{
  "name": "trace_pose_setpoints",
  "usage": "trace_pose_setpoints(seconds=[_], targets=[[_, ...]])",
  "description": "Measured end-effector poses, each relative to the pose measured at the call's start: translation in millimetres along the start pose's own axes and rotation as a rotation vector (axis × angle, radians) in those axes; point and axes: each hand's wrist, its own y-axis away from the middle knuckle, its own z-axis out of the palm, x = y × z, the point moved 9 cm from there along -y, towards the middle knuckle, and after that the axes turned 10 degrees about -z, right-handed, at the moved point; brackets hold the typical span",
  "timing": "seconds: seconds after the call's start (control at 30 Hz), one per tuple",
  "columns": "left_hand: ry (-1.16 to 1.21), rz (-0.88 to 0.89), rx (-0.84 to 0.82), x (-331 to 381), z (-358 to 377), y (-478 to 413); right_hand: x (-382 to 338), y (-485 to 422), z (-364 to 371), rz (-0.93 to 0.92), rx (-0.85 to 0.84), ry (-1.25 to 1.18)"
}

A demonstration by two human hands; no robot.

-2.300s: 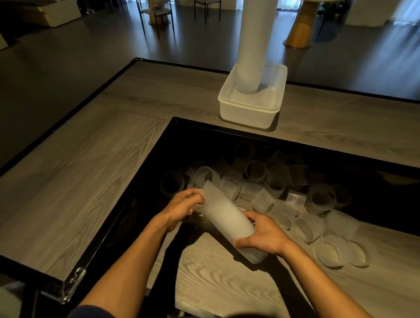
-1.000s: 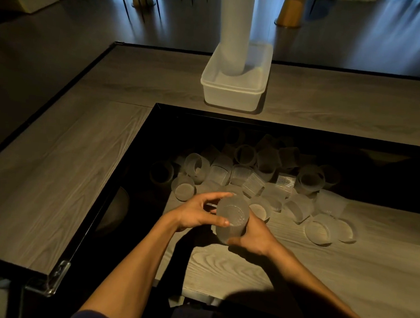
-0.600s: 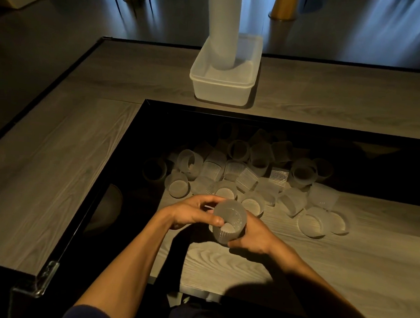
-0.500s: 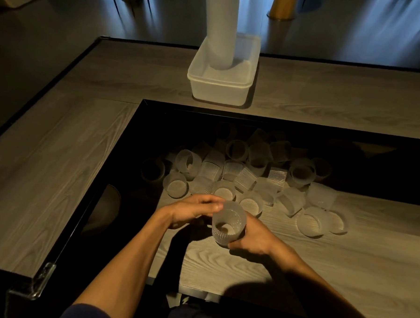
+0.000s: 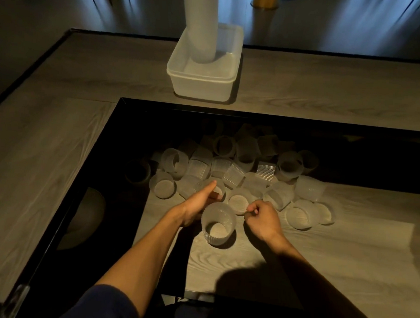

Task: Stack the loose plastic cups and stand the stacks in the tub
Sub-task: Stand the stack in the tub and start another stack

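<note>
A short stack of ribbed translucent cups (image 5: 218, 224) stands upright, mouth up, on the lower wooden shelf between my hands, with neither hand holding it. Behind it several loose cups (image 5: 235, 174) lie in a heap. My left hand (image 5: 197, 204) reaches past the stack, and its thumb and fingers close round a loose cup (image 5: 219, 190) at the front of the heap. My right hand (image 5: 263, 218) has curled fingers that pinch the rim of another loose cup (image 5: 238, 201). The white tub (image 5: 200, 85) sits on the upper counter with a tall cup stack (image 5: 201, 24) standing in it.
A black frame (image 5: 122, 134) borders the sunken shelf, with dark gaps at its left and back. The raised wooden counter (image 5: 46, 150) wraps round the left and far sides. Two loose cups (image 5: 308, 215) lie at the heap's right end.
The stack I held in both hands now stands on the shelf and both hands have let go of it. The left hand moved forward to a heap cup and the right hand moved right to another.
</note>
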Motion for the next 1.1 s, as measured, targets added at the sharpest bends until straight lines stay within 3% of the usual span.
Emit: trace_pose_setpoints(seconds=[0.27,0.6,0.87,1.1], targets=[[0.033,-0.045,-0.047,0,11,-6,6,-3,13,0.083,-0.106,-0.074],[0.079,-0.032,-0.069,-14,7,-23,-4,4,20,-0.003,-0.105,-0.221],[0.105,0.289,0.071,34,-16,8,-38,4,-19,-0.111,0.041,-0.465],[0.071,0.566,0.096,78,-30,87,-112,22,-72,-0.429,0.014,-0.553]])
